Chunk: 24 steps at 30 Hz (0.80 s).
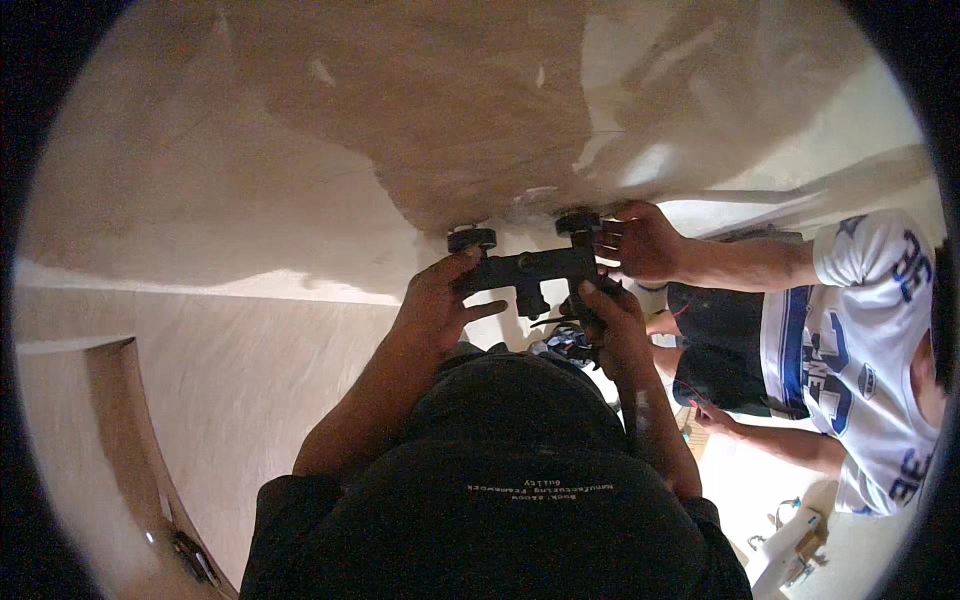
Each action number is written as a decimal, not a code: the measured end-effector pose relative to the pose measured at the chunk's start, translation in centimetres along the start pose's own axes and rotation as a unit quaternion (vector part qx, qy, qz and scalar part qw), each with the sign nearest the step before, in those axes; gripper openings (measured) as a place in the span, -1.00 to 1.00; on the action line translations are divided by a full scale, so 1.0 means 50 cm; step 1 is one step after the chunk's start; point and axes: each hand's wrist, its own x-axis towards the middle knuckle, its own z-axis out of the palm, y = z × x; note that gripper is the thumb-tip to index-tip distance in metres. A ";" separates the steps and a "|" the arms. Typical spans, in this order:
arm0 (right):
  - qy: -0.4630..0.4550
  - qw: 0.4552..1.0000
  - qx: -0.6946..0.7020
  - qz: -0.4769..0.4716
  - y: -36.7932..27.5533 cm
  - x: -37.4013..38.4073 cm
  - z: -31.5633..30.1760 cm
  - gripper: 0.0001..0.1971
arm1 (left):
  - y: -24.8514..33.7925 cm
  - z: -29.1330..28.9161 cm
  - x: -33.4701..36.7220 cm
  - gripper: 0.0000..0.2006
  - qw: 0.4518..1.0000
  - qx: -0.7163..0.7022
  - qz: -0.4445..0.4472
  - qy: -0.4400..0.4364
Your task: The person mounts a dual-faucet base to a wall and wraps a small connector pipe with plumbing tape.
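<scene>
1. left hand (432, 300): curled about the left end of the black fixture (530, 268), fingers up by the left round flange (472, 240), thumb extended below the bar. fixture location: centre of the frame, at the wall (330, 150).
2. right hand (612, 318): closed around the lower right part of the fixture, thumb pressed on its face. the far fingers are hidden.
3. co-worker's hand (645, 245): just beside the right round flange (578, 222), fingers spread; contact cannot be confirmed.
4. status (judged): the fixture is positioned, both flanges turned toward the wall. seating and fastening cannot be verified. the hands are not yet off it, so the work appears unfinished.
5. right of frame: co-worker in a white jersey (845, 350) with blue trim; the second hand (712, 418) hangs lower, its contents too small to identify.
6. lower left of frame: wall recess (165, 470), dark-edged.
</scene>
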 end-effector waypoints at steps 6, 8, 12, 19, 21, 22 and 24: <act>0.006 1.000 0.006 0.012 0.012 0.006 -0.004 -0.65 | -0.019 0.004 0.000 -0.65 0.995 0.066 0.021 0.074; 0.008 0.999 0.035 -0.016 0.022 0.008 -0.005 -0.66 | -0.030 -0.006 0.012 -0.64 0.995 0.064 0.035 0.065; 0.016 1.000 0.007 -0.011 0.020 0.001 -0.002 -0.64 | -0.020 -0.004 0.012 -0.64 0.996 0.066 0.045 0.030; 0.040 0.986 -0.119 -0.106 0.074 0.019 -0.016 -0.71 | 0.005 -0.016 -0.015 -0.46 0.998 0.013 0.011 -0.068; 0.011 0.885 -0.448 -0.127 0.073 0.000 -0.037 -0.75 | 0.002 -0.038 -0.008 -0.42 0.997 0.039 0.013 -0.058; 0.019 0.887 -0.444 -0.123 0.083 0.000 -0.046 -0.75 | -0.004 -0.034 0.006 -0.39 0.995 0.068 0.002 -0.069; 0.006 0.915 -0.357 -0.190 0.113 0.019 -0.065 -0.75 | 0.005 -0.018 -0.003 -0.38 0.995 0.069 -0.007 -0.067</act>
